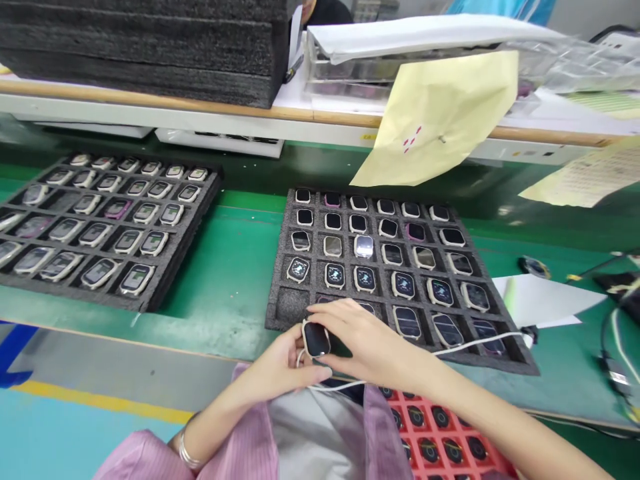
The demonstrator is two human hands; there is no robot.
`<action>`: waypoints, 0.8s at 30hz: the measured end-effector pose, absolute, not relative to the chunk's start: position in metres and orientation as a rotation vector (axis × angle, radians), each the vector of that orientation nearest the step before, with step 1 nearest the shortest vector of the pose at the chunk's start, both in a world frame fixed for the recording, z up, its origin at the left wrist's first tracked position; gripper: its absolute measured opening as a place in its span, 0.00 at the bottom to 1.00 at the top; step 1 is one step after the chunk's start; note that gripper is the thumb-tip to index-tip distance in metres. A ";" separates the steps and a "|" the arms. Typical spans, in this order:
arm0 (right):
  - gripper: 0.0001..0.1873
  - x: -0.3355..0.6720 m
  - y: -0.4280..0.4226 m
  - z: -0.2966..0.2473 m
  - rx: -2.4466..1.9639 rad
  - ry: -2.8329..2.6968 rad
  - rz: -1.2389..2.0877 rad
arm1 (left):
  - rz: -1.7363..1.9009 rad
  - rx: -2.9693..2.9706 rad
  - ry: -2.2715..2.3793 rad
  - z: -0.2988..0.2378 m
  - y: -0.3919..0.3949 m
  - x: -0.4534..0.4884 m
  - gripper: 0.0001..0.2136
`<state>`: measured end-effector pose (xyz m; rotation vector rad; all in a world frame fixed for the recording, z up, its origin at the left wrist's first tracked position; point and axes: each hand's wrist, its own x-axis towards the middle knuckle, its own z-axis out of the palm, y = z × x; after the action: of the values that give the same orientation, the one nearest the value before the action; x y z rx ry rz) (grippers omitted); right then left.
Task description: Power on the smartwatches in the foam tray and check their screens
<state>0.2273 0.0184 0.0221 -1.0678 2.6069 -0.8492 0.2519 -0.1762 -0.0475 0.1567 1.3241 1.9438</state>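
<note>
Both my hands meet at the near edge of a black foam tray (pixel 280 293) of smartwatch bodies. My left hand (pixel 280 367) is closed round a beige watch body with a dark screen (pixel 316 339), holding it from below. My right hand (pixel 365 340) is curled over the same watch, its fingers pinching its right side. A thin white cable (pixel 470 343) runs from under my right hand across the tray's front row to the right. The tray's front-left cell (pixel 293 303) has no watch in it.
A second foam tray of watches (pixel 165 267) lies at left on the green belt (pixel 225 280). A red tray of round parts (pixel 435 440) sits by my lap. Stacked black foam (pixel 150 47), yellow paper (pixel 440 113) and plastic bags fill the back shelf. Cables lie at right.
</note>
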 end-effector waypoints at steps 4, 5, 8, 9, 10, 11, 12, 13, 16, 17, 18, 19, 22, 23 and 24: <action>0.18 0.240 0.014 0.006 -1.097 2.690 -0.801 | 1.928 0.107 1.482 -0.045 -0.166 0.253 0.20; 0.19 0.241 0.014 0.001 -1.094 2.714 -0.800 | 1.934 0.092 1.512 -0.045 -0.164 0.254 0.20; 0.19 0.242 0.016 -0.012 -1.056 2.736 -0.914 | 1.982 0.037 1.554 -0.046 -0.159 0.256 0.21; 0.19 0.242 0.017 -0.017 -1.038 2.717 -0.995 | 2.003 0.023 1.551 -0.047 -0.159 0.256 0.22; 0.19 0.242 0.017 -0.021 -1.021 2.691 -1.086 | 2.021 0.013 1.544 -0.047 -0.158 0.256 0.22; 0.19 0.242 0.018 -0.024 -1.005 2.663 -1.178 | 2.034 0.008 1.536 -0.047 -0.158 0.256 0.22; 0.19 0.241 0.017 -0.027 -0.991 2.637 -1.262 | 2.040 0.007 1.530 -0.048 -0.158 0.255 0.22; 0.19 0.241 0.017 -0.030 -0.982 2.613 -1.331 | 2.042 0.011 1.527 -0.049 -0.158 0.255 0.21; 0.20 0.242 0.015 -0.034 -0.950 2.597 -1.443 | 2.032 0.025 1.536 -0.051 -0.160 0.255 0.20; 0.20 0.243 0.015 -0.035 -0.943 2.599 -1.454 | 2.028 0.026 1.542 -0.052 -0.161 0.255 0.19; 0.20 0.243 0.015 -0.036 -0.939 2.600 -1.457 | 2.024 0.026 1.547 -0.053 -0.161 0.256 0.19; 0.20 0.244 0.015 -0.036 -0.938 2.601 -1.453 | 2.023 0.024 1.553 -0.053 -0.162 0.256 0.19; 0.21 0.245 0.016 -0.036 -0.928 2.605 -1.437 | 2.034 0.015 1.562 -0.055 -0.162 0.257 0.18; 0.21 0.246 0.016 -0.037 -0.923 2.607 -1.432 | 2.040 0.014 1.563 -0.056 -0.162 0.257 0.17; 0.21 0.246 0.016 -0.037 -0.919 2.609 -1.428 | 2.045 0.014 1.565 -0.057 -0.162 0.257 0.17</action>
<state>0.2459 0.0157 -0.0373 -0.9195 2.6091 -1.4276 0.2574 -0.1620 -0.0566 0.0137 1.5648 2.0454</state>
